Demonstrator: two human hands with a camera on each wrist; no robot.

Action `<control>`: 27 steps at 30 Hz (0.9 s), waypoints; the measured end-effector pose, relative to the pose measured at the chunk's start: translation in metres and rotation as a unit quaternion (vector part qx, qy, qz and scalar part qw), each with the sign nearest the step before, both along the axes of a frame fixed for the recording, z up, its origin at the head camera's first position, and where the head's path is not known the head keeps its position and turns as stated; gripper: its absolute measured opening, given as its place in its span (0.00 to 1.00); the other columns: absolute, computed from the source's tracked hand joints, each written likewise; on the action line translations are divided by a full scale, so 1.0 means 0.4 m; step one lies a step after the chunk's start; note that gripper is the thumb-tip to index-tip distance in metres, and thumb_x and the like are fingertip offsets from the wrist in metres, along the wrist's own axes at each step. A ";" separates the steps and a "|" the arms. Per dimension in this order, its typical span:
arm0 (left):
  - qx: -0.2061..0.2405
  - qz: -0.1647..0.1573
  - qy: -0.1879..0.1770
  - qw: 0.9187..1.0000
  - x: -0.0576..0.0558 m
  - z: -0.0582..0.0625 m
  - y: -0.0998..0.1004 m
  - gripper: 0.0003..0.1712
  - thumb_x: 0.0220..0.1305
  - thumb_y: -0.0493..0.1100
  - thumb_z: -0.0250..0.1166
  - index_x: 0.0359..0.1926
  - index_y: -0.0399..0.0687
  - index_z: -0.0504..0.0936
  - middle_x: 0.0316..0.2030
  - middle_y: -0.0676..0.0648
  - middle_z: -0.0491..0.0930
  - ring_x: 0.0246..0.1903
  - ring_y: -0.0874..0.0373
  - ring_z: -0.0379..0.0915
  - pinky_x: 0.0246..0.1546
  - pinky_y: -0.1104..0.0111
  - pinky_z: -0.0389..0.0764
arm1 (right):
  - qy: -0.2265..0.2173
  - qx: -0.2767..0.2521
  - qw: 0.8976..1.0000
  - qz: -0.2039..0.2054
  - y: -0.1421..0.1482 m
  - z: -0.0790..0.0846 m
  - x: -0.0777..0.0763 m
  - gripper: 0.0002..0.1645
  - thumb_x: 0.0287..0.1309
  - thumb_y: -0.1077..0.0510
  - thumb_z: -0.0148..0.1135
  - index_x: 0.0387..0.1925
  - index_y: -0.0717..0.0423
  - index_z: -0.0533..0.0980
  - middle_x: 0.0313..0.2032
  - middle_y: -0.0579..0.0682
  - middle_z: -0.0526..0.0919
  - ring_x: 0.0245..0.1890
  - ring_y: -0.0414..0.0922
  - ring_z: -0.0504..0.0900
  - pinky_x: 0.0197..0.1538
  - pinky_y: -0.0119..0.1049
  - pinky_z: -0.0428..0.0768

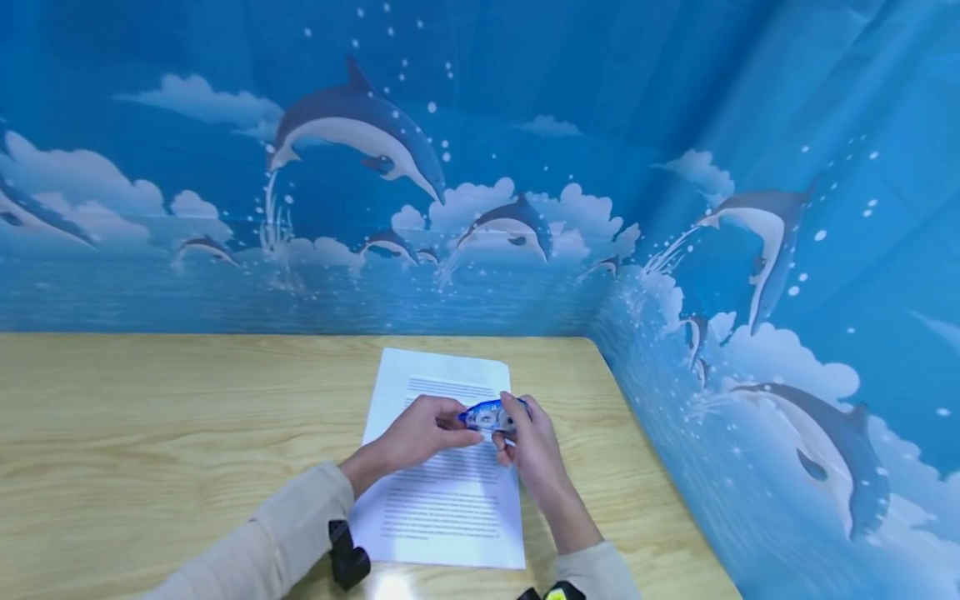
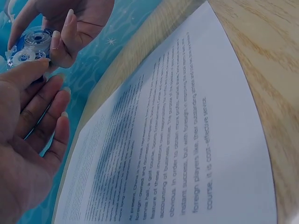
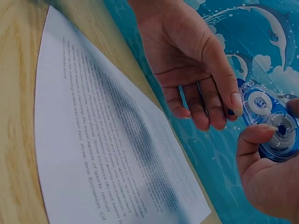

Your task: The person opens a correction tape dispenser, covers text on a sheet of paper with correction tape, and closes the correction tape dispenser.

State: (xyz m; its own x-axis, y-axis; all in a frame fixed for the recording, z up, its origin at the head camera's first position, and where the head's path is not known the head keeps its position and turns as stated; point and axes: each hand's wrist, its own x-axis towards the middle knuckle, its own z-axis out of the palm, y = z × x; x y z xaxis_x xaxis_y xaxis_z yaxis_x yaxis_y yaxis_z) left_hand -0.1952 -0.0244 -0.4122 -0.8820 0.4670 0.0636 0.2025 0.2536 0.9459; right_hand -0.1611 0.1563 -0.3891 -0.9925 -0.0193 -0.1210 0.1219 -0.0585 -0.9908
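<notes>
A blue and clear correction tape dispenser is held between both hands over a printed sheet of paper. My left hand pinches its left end with thumb and forefinger, while the other fingers extend below it in the left wrist view. My right hand grips the dispenser's right end, thumb across the near side. Two round reels show through the clear case in the right wrist view. Fingers hide part of the dispenser's ends.
The sheet lies on a light wooden table, near its right edge. A blue curtain printed with dolphins hangs behind the table and along its right side. Black wrist devices show by the cream sleeves.
</notes>
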 end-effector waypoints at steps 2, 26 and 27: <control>-0.011 0.001 0.006 1.000 0.001 0.002 -0.006 0.10 0.63 0.45 0.73 0.40 0.44 0.87 0.31 0.51 0.84 0.32 0.60 0.78 0.35 0.68 0.80 | 0.001 -0.005 1.000 0.000 -0.001 0.001 0.002 0.20 0.74 0.43 0.54 0.40 0.57 0.67 0.27 0.46 0.74 0.22 0.38 0.68 0.18 0.25 0.64; -0.002 0.009 0.037 0.999 -0.012 -0.009 -0.105 0.17 0.63 0.44 0.73 0.47 0.37 0.86 0.35 0.50 0.87 0.37 0.58 0.80 0.42 0.68 0.81 | -0.009 -0.049 0.999 0.002 -0.004 -0.024 0.003 0.17 0.75 0.47 0.53 0.41 0.58 0.70 0.28 0.46 0.76 0.23 0.38 0.73 0.23 0.26 0.74; -0.006 0.008 0.042 0.999 -0.012 -0.008 -0.108 0.17 0.63 0.44 0.73 0.47 0.36 0.86 0.35 0.50 0.87 0.37 0.57 0.80 0.42 0.68 0.81 | -0.011 -0.056 0.998 0.001 -0.002 -0.023 0.003 0.17 0.74 0.47 0.54 0.41 0.58 0.71 0.28 0.46 0.77 0.24 0.38 0.75 0.26 0.26 0.77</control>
